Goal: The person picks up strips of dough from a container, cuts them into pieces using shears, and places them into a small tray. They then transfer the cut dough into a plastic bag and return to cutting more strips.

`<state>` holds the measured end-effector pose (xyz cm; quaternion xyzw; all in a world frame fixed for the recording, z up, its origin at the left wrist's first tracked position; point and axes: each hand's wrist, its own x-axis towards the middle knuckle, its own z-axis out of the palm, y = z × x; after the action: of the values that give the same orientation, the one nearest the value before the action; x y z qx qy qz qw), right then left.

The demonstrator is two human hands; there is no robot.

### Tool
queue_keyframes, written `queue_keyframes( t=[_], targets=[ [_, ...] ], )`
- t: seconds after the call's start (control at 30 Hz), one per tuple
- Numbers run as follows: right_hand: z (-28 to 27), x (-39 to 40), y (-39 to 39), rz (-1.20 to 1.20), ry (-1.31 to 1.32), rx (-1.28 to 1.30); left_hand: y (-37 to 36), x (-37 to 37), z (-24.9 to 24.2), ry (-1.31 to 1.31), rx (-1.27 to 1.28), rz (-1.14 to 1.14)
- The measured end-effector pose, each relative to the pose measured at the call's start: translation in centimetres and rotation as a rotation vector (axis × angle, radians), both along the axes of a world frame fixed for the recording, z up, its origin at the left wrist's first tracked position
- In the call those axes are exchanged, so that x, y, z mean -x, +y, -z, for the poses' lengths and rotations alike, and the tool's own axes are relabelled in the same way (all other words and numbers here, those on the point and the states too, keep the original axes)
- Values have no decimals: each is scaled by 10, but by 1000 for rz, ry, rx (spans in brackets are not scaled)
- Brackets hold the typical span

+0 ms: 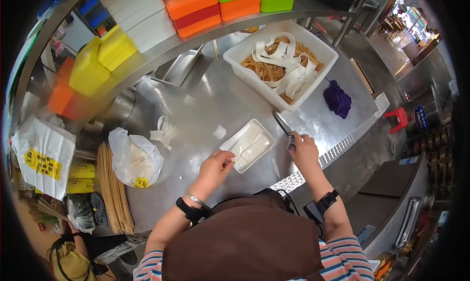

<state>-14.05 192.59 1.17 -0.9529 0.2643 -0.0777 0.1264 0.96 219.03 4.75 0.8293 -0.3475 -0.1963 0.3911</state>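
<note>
My right hand (304, 151) is closed round the dark handles of a pair of scissors (284, 124), whose blades point away over the steel table. My left hand (214, 171) pinches the end of a white flat strip (243, 150) at the near left edge of a small white tray (264, 152). Other pale strips lie in that tray. Beyond it stands a large white tub (238, 68), holding brown strips (264, 70) and broad white ribbon-like strips (299, 78). Between tray and right hand lies a thin pale sliver (275, 167).
A purple cloth (338, 100) lies right of the tub. At left are a white plastic bag (137, 158), a bundle of wooden skewers (111, 190) and white scraps (164, 132). Overhead, a shelf carries coloured boxes (193, 11). A metal pan (178, 68) sits at the back.
</note>
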Motion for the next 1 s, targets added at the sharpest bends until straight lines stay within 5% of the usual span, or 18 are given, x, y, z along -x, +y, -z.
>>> queue_keyframes(
  t=[0.1, 0.17, 0.7, 0.8, 0.9, 1.0],
  targets=[
    [-10, -8, 20, -105, 24, 38, 2, 5, 4, 31, 21, 10],
    [-6, -2, 43, -199, 335, -88, 11, 6, 6, 38, 21, -15],
    [25, 6, 51, -220, 195, -6, 91, -26, 55, 228, 81, -204],
    [-21, -24, 56, -244, 24, -272, 91, -38, 49, 314, 72, -161],
    [-80, -72, 79, -222, -188, -851, 85, -39, 38, 351, 55, -78],
    [-87, -109, 41, -214, -288, -461, 85, -41, 37, 344, 86, -76]
  ],
)
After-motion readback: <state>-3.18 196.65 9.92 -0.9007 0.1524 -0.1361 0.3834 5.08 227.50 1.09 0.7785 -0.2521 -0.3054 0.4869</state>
